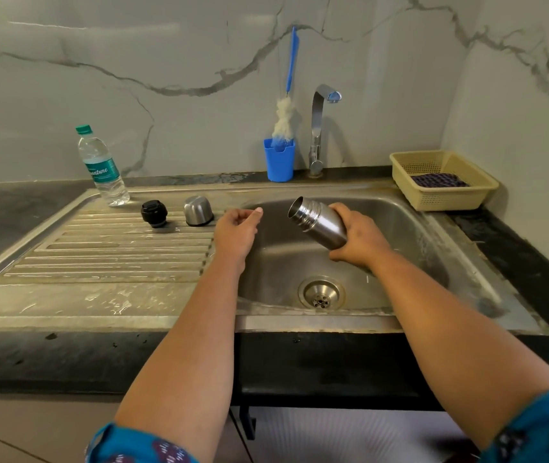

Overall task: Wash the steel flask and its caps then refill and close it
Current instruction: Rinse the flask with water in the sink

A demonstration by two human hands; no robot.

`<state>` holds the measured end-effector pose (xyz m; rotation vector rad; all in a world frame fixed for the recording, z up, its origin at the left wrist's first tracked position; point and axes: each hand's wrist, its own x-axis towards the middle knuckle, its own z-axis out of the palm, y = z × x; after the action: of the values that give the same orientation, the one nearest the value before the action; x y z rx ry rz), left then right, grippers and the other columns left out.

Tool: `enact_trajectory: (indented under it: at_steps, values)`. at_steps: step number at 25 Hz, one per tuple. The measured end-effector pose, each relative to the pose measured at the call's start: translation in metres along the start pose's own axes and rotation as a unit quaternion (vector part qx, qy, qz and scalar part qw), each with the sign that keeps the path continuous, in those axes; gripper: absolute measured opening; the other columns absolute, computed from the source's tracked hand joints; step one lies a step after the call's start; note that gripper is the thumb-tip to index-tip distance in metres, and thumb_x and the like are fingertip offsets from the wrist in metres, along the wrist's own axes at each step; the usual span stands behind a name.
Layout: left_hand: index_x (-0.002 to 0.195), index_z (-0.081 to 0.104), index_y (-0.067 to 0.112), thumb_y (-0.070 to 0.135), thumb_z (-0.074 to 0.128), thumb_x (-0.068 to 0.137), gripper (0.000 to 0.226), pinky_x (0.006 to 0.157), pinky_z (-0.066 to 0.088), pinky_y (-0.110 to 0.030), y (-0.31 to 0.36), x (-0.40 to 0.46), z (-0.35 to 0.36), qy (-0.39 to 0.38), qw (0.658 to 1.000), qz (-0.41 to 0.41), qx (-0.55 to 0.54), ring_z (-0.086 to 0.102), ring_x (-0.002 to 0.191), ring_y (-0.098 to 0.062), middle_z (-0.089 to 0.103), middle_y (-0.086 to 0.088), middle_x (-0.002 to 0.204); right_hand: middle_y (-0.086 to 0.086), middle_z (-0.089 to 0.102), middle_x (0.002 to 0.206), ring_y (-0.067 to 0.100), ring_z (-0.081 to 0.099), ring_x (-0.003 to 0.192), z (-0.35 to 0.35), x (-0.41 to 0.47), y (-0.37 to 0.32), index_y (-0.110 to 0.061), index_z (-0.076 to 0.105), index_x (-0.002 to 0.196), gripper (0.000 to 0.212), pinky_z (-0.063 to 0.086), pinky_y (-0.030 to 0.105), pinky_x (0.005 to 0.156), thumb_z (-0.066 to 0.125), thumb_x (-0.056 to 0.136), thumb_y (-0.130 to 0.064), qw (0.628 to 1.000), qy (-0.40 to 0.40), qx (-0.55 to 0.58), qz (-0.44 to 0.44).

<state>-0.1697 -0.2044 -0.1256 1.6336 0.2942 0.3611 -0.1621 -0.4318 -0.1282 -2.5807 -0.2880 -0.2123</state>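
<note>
Tilting over the sink, the steel flask sits gripped in the right hand, its long axis slanting up-left, open mouth toward the empty, loosely curled left hand; both caps lie leftward, nearer that hand.

My one view comes from the camera on my head, looking forward and steeply down over the sink from where I stand at the front edge of the surface. It sits close: both my forearms run up from the bottom corners and fill the lower half. The wide lens bends the edges (the drainboard rim curves at the left). Straight ahead it faces the marble wall with the tap, and a side wall closes off the right.
</note>
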Motion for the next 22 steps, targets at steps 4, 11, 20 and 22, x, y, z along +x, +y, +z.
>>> enact_trajectory:
  at_steps: [4, 11, 20, 22]
  values:
    - [0.09, 0.068, 0.016, 0.029, 0.07, 0.091, 0.012, 0.075, 0.048, -0.022, 0.002, -0.002, -0.001, 0.016, 1.0, 0.01, -0.011, 0.059, 0.075, -0.009, 0.068, -0.003, 0.089, -0.001, 0.052, 0.114, 0.026, 0.049, 0.109, 0.0, 0.002, 0.0, -0.042, 0.033, 0.132, 0.091, 0.045, 0.049, 0.093, 0.085, 0.059, -0.024, 0.998, -0.006, -0.054, 0.013]
    - [0.091, 0.067, 0.014, 0.021, 0.066, 0.093, 0.008, 0.073, 0.046, -0.021, 0.005, -0.004, -0.01, 0.071, 0.995, -0.017, -0.071, 0.057, 0.076, -0.009, 0.067, 0.0, 0.085, -0.001, 0.05, 0.116, 0.025, 0.045, 0.111, 0.003, 0.001, -0.001, -0.046, 0.03, 0.133, 0.092, 0.04, 0.046, 0.094, 0.084, 0.062, -0.022, 0.995, -0.019, -0.091, 0.028]
    - [0.083, 0.066, 0.017, 0.02, 0.066, 0.093, 0.011, 0.076, 0.046, -0.025, 0.007, -0.007, -0.012, 0.074, 0.994, -0.028, -0.08, 0.058, 0.075, -0.01, 0.066, 0.001, 0.081, 0.001, 0.049, 0.119, 0.026, 0.043, 0.115, 0.004, 0.001, -0.002, -0.045, 0.03, 0.136, 0.093, 0.036, 0.045, 0.097, 0.082, 0.065, -0.018, 0.992, -0.016, -0.123, 0.018]
    - [0.088, 0.066, 0.017, 0.024, 0.066, 0.093, 0.01, 0.078, 0.046, -0.028, 0.008, -0.008, -0.013, 0.075, 0.996, -0.015, -0.054, 0.062, 0.084, -0.014, 0.067, 0.001, 0.085, 0.001, 0.049, 0.12, 0.026, 0.042, 0.116, 0.004, 0.001, -0.002, -0.044, 0.03, 0.137, 0.093, 0.036, 0.045, 0.098, 0.082, 0.065, -0.017, 0.992, -0.015, -0.128, 0.017]
